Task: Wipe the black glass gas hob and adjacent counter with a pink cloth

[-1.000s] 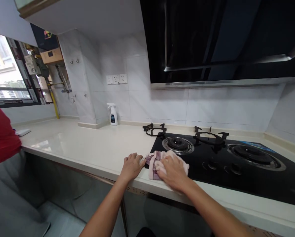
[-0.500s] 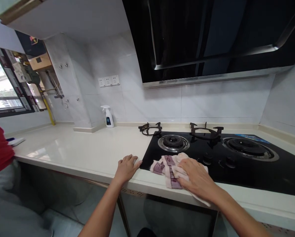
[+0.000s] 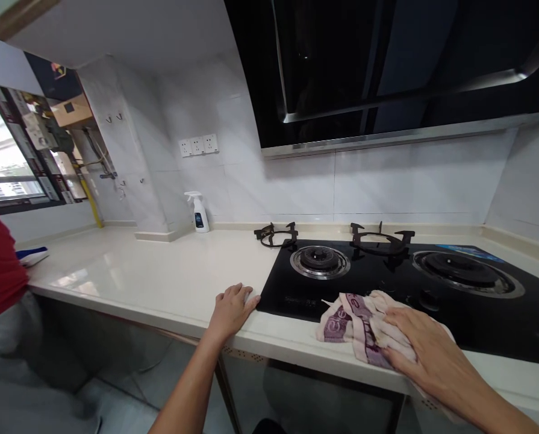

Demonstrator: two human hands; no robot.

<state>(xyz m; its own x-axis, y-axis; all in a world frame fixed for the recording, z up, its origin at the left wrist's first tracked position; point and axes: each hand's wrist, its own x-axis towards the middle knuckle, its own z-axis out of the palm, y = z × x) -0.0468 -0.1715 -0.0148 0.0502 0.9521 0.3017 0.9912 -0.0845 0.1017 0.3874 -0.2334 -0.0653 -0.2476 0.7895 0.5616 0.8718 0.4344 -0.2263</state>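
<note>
Left hand (image 3: 233,310) and right hand (image 3: 425,346): bare, fingers (image 3: 234,290) slim. Left forearm (image 3: 185,377) and right forearm (image 3: 495,399): bare along visible length, slender, smooth, narrowing toward wrist. Dark rounded patch (image 3: 269,427) at lower edge, apparently wearer's; too little shows to identify.

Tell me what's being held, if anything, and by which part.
The right hand holds the cloth by its bunched right part; the left hand rests on the countertop, holding nothing.
</note>
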